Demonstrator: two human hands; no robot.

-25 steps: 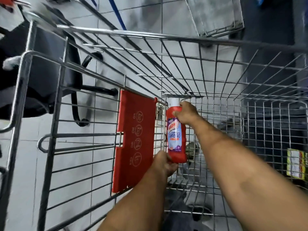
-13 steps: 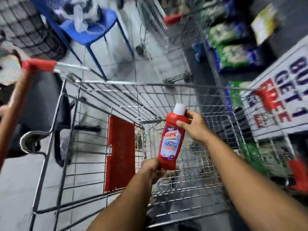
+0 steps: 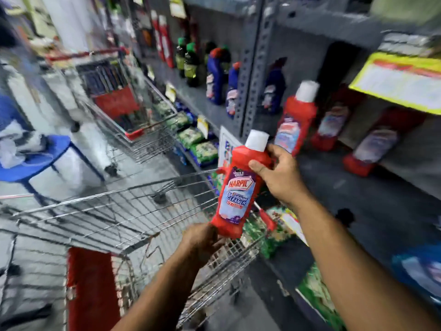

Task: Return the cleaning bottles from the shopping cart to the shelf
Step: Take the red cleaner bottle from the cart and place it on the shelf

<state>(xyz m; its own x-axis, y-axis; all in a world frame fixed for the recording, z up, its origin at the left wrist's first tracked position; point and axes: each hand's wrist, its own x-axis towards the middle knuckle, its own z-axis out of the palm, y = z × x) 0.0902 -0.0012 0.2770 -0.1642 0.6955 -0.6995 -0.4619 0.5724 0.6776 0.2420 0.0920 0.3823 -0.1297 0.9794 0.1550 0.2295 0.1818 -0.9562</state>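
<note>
Standing out at the middle of the view, a red bottle (image 3: 238,189) with a white cap and a "HARPIC" bathroom-cleaner label is held in the air by both hands, tilted with its cap toward the upper right. The bottle's shoulder, just below the cap, is gripped by the right hand (image 3: 279,177): the thumb is laid across the front and the fingers (image 3: 276,149) are curled round the far side, closed on the plastic. The bottle's base is cupped from beneath by the left hand (image 3: 202,240), whose fingers are wrapped about the lower left corner.

The bottle is carried above the far right corner of the wire shopping cart (image 3: 114,218), between the cart's rim and the front edge of the grey metal shelf (image 3: 358,187) at the right. No part of the bottle is seen touching either of them. A red plastic flap (image 3: 90,287) is seen hanging inside the cart near its left end.

On the shelf, just beyond the right hand, a matching red bottle with a white cap (image 3: 298,115) is stood upright, and two more red bottles (image 3: 334,125) are placed further right along the same board. Blue bottles (image 3: 216,77) and dark green-capped ones (image 3: 189,63) are lined up at the far left end of the shelf. A yellow shelf tag (image 3: 401,82) is fixed to the edge of the board above. A second cart (image 3: 133,120) is parked further down the aisle, and a blue chair (image 3: 38,158) is seen at the left.
</note>
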